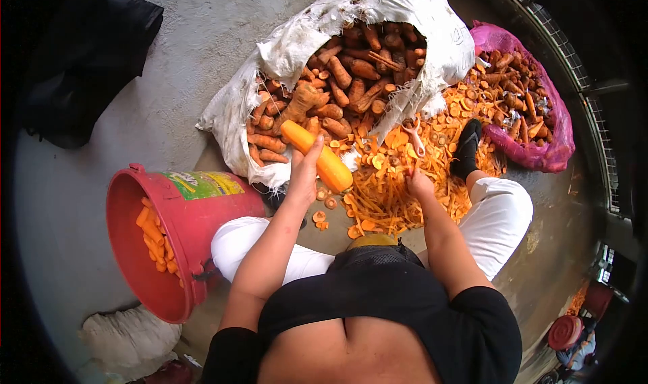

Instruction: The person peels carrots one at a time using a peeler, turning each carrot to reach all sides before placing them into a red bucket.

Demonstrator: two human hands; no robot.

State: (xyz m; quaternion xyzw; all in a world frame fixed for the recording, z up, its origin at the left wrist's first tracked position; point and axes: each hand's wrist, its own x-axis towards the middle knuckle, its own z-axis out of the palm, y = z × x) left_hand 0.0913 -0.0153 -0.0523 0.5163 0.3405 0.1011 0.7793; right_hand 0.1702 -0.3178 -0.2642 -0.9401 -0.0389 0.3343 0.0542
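My left hand (304, 175) is wrapped round a thick peeled carrot (316, 156), held slanting above the peel heap. My right hand (420, 184) is closed low over the carrot peelings (385, 198); what its fingers hold, if anything, I cannot make out. Just beyond it a pale pink peeler (416, 141) shows against the heap of peelings and cut carrot ends. Ahead, a torn white sack (297, 53) lies open, full of unpeeled carrots (341, 73).
At my left a red bucket (223, 188) lies tipped towards me, with peeled carrots (154, 232) inside. A pink sack (560, 127) of carrots and scraps stands at the right. My foot in a black shoe (467, 148) is among the peelings. A pale sack (131, 337) lies behind the bucket.
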